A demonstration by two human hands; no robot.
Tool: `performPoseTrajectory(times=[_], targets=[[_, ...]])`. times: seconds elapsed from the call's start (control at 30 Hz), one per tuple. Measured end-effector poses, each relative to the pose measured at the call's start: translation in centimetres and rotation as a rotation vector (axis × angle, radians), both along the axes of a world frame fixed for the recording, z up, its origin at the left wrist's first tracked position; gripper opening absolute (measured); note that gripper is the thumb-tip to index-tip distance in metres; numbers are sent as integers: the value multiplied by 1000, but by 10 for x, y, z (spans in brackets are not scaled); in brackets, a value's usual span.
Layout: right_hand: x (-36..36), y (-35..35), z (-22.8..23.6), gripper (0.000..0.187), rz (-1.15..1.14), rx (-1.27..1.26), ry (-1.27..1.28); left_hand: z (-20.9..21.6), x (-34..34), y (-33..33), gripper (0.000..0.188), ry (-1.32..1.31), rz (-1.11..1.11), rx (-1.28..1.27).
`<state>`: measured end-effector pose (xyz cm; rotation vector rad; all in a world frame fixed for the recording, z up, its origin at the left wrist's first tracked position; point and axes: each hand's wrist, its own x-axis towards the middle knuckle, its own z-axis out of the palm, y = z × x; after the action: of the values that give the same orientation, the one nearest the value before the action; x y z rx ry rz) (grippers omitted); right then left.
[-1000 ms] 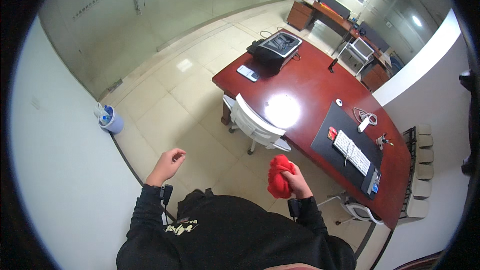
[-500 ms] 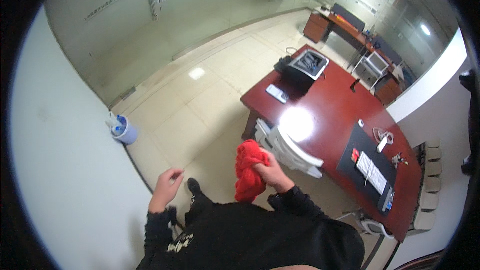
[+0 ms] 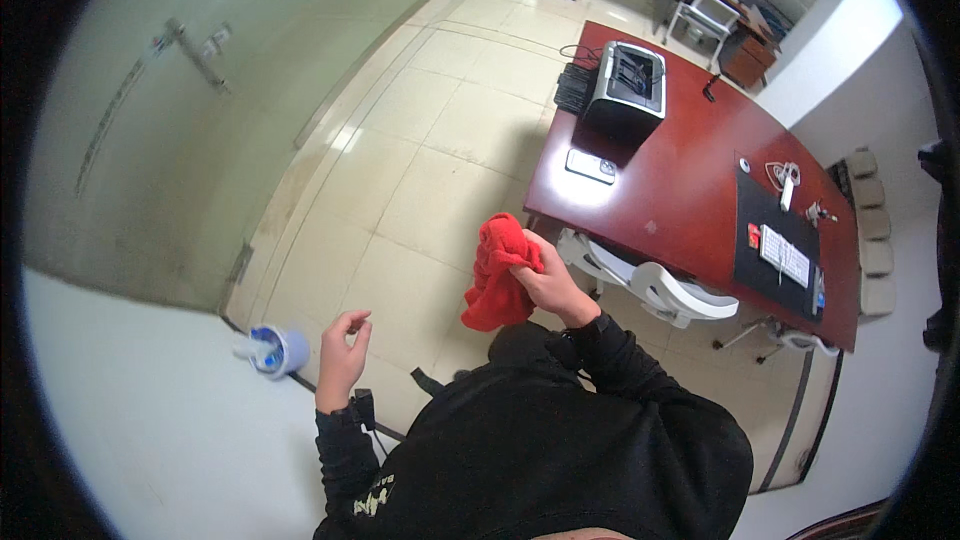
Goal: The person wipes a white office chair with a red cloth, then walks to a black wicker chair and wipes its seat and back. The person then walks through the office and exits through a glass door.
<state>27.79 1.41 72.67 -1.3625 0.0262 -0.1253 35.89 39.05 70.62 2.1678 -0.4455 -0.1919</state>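
Note:
In my right hand (image 3: 553,282) is a bunched red cloth (image 3: 495,280), gripped at its right side while the rest hangs over the floor. Whether anything lies within its folds is hidden. My left hand (image 3: 345,350) is held in the air to the left, its fingers loosely bent and apart from the thumb, with nothing visible in it. Right of the cloth, a white chair (image 3: 680,292) is pushed up against a dark red table (image 3: 690,180).
A black and silver printer (image 3: 628,90) and a phone (image 3: 591,166) are on the table's near-left end. Farther right, a white keyboard (image 3: 785,256) lies on a black desk mat (image 3: 755,230). A pale blue bin (image 3: 290,348) stands by the wall, near a glass partition (image 3: 250,60).
My view has turned and shifted forward, so the printer, phone and table end appear nearer. My right hand still grips the red cloth; my left hand remains raised and free.

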Motion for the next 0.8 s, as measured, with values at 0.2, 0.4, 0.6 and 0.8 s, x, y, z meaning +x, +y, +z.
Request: performPoseTrajectory(times=[0.2, 0.4, 0.6, 0.8], targets=[[144, -50, -20, 27, -87, -131, 16, -6, 192, -69, 20, -66, -120, -46], [348, -116, -8, 24, -67, -42, 31, 8, 362, -83, 19, -57, 28, 25], [536, -182, 16, 33, -180, -123, -51, -10, 552, -125, 19, 55, 120, -60], [663, -266, -28, 38, -546, -86, -127, -54, 800, -229, 19, 85, -162, -130]])
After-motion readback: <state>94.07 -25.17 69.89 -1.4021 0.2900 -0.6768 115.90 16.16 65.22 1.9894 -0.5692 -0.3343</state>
